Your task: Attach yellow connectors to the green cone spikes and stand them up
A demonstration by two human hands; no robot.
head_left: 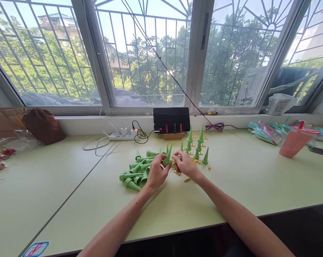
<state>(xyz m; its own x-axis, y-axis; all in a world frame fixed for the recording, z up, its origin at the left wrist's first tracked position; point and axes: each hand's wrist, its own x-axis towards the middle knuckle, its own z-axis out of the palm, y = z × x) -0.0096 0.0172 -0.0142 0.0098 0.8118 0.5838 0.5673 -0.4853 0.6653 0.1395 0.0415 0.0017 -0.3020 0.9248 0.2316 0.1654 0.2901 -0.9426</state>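
Note:
My left hand (156, 174) is closed around a green plastic plant-watering spike (168, 156), held point up. From the right, my right hand (186, 165) pinches a small yellow valve piece (172, 160) against the spike's base; the fingers partly hide it. A pile of loose green spikes (136, 175) lies left of my left hand, with ribbed collars and pointed tips. Just beyond my right hand stand upright green spikes (197, 151), some stacked, with yellow valves sticking out at the side. Small yellow valve pieces (187, 179) are scattered beneath and around my right hand.
At the back stand a dark tablet (171, 116) and a power strip (121, 136) with cables. To the right are a pink cup with a lid (295, 142), a phone (321, 150) and teal and pink packets (266, 132). A brown drawstring bag (43, 125) sits left.

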